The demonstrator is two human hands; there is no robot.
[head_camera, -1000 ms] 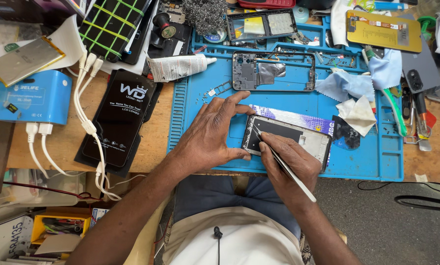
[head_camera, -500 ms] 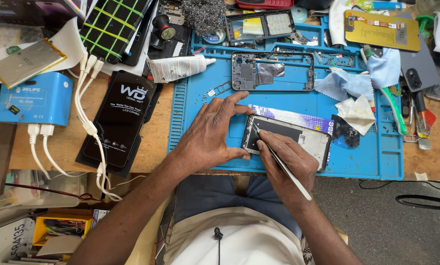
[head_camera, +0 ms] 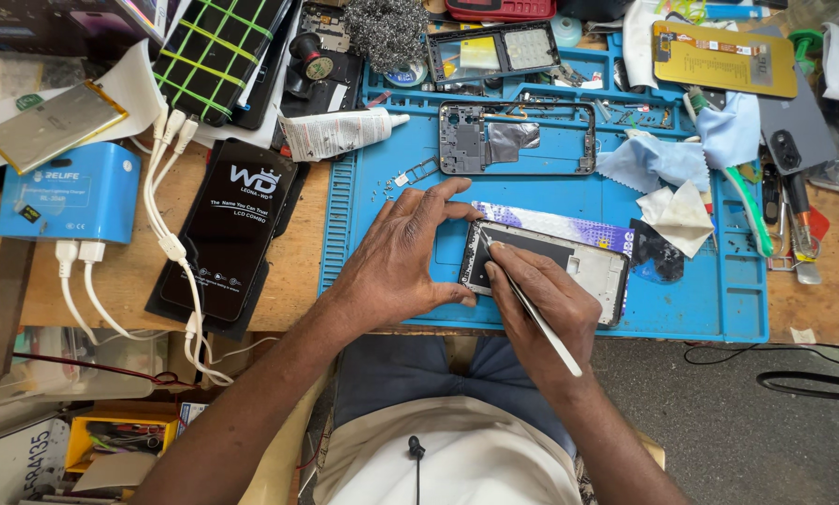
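With my right hand pinched on the thin white tool and my left hand clamped on the near edge of the opened phone on the blue mat, I judge short, shallow strokes best, clear of the bare frame beyond.

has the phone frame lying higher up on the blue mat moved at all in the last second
No. The empty phone frame lies in the same spot on the blue mat, just right of the glue tube, as before.
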